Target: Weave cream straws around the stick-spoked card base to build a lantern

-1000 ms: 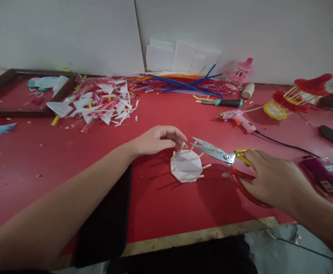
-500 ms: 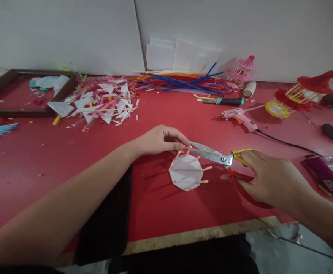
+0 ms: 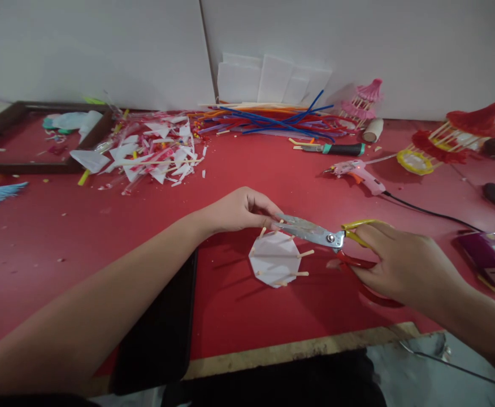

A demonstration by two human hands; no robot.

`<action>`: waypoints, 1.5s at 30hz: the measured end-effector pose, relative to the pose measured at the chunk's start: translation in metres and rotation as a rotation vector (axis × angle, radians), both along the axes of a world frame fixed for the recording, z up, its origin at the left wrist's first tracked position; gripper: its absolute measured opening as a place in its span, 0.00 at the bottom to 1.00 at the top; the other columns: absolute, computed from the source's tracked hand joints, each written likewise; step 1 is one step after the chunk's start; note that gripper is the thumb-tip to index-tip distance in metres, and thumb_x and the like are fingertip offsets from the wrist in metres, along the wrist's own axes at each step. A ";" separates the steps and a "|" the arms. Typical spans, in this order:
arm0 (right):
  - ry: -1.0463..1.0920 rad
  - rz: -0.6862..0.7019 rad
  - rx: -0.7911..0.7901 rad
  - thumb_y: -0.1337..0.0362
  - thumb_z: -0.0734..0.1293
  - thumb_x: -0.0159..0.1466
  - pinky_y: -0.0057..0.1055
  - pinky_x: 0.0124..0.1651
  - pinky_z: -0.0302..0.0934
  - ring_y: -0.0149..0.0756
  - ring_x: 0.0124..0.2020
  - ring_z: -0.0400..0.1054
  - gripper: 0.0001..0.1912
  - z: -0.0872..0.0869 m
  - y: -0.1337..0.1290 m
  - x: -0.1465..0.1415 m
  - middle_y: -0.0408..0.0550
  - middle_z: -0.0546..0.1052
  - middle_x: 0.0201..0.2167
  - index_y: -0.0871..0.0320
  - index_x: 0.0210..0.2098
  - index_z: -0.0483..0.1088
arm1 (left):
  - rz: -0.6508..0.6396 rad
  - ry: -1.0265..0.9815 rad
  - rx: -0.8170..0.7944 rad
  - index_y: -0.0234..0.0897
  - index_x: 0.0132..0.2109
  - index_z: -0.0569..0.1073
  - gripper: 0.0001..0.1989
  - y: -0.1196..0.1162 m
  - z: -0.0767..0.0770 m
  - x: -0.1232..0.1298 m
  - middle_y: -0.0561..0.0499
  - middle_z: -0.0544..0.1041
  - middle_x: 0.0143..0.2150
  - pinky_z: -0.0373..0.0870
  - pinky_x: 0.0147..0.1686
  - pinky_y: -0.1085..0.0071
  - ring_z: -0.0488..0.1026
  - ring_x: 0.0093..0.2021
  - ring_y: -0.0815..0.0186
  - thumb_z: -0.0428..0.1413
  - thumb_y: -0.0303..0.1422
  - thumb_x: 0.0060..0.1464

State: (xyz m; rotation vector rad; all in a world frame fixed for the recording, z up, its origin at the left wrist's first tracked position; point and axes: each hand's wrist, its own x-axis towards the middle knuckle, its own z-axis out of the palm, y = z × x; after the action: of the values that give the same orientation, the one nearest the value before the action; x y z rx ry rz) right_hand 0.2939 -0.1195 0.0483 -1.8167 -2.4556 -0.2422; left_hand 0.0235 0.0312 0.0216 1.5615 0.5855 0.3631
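A white polygonal card (image 3: 275, 261) lies on the red table, with several short wooden sticks (image 3: 305, 254) standing up around its rim. Beyond its far edge, my left hand (image 3: 250, 209) is closed in a pinch close to the scissors' tips; what sits between the fingertips is hidden. My right hand (image 3: 404, 263) grips scissors (image 3: 311, 230) with one yellow and one red handle. Their metal blades point left over the card's far sticks and reach my left fingertips.
A pink glue gun (image 3: 360, 174) and a utility knife (image 3: 343, 149) lie to the right, near a red-topped stick model (image 3: 457, 138). Pipe cleaners (image 3: 273, 121) and white scraps (image 3: 158, 147) line the back. A black flat object (image 3: 163, 328) is under my left forearm.
The scissors' blades have shifted slightly left and down toward my left fingertips. My left hand stays pinched beyond the card. The view has shifted a little.
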 end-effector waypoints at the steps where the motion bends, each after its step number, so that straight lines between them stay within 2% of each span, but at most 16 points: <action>1: -0.002 0.007 0.003 0.43 0.58 0.66 0.42 0.35 0.70 0.51 0.43 0.78 0.25 0.000 0.000 0.000 0.55 0.80 0.44 0.57 0.44 0.71 | 0.002 0.002 -0.006 0.34 0.37 0.83 0.08 -0.001 0.000 0.000 0.48 0.84 0.33 0.74 0.34 0.74 0.78 0.32 0.68 0.65 0.25 0.46; 16: -0.049 0.049 0.007 0.42 0.58 0.65 0.40 0.34 0.69 0.48 0.40 0.78 0.26 0.003 0.007 0.003 0.53 0.81 0.43 0.57 0.45 0.70 | -0.017 0.010 -0.030 0.35 0.35 0.83 0.06 -0.001 -0.001 0.001 0.51 0.81 0.27 0.71 0.31 0.76 0.76 0.28 0.70 0.64 0.25 0.45; 28: -0.019 0.083 -0.006 0.43 0.58 0.66 0.41 0.36 0.69 0.48 0.41 0.78 0.26 0.000 0.009 0.003 0.54 0.80 0.44 0.58 0.46 0.71 | -0.006 0.027 0.057 0.35 0.34 0.82 0.07 -0.002 -0.003 0.002 0.51 0.81 0.28 0.70 0.31 0.75 0.75 0.28 0.69 0.61 0.24 0.46; 35: -0.070 0.093 0.032 0.46 0.57 0.67 0.41 0.33 0.67 0.48 0.35 0.77 0.24 0.002 0.011 0.001 0.55 0.81 0.40 0.59 0.42 0.73 | -0.007 0.035 0.059 0.34 0.34 0.82 0.06 -0.001 -0.003 0.002 0.50 0.82 0.29 0.70 0.33 0.74 0.76 0.29 0.69 0.62 0.25 0.46; 41: -0.102 0.081 0.039 0.44 0.56 0.67 0.38 0.29 0.62 0.47 0.30 0.76 0.26 -0.006 0.015 0.003 0.54 0.81 0.35 0.57 0.39 0.75 | 0.004 0.013 0.090 0.35 0.32 0.82 0.03 -0.003 -0.004 0.003 0.50 0.81 0.29 0.70 0.32 0.75 0.75 0.29 0.70 0.63 0.27 0.48; 45: -0.073 0.104 0.027 0.44 0.58 0.65 0.36 0.29 0.60 0.46 0.31 0.76 0.24 -0.003 0.018 0.005 0.53 0.81 0.35 0.56 0.37 0.74 | 0.024 0.004 0.070 0.36 0.33 0.83 0.04 -0.005 -0.003 0.004 0.50 0.81 0.29 0.70 0.32 0.75 0.75 0.29 0.70 0.63 0.26 0.48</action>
State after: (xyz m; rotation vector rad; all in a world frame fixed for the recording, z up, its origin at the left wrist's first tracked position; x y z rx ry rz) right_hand 0.2986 -0.1012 0.0455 -1.6931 -2.5724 -0.3389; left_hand 0.0274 0.0262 0.0186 1.6237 0.6001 0.4021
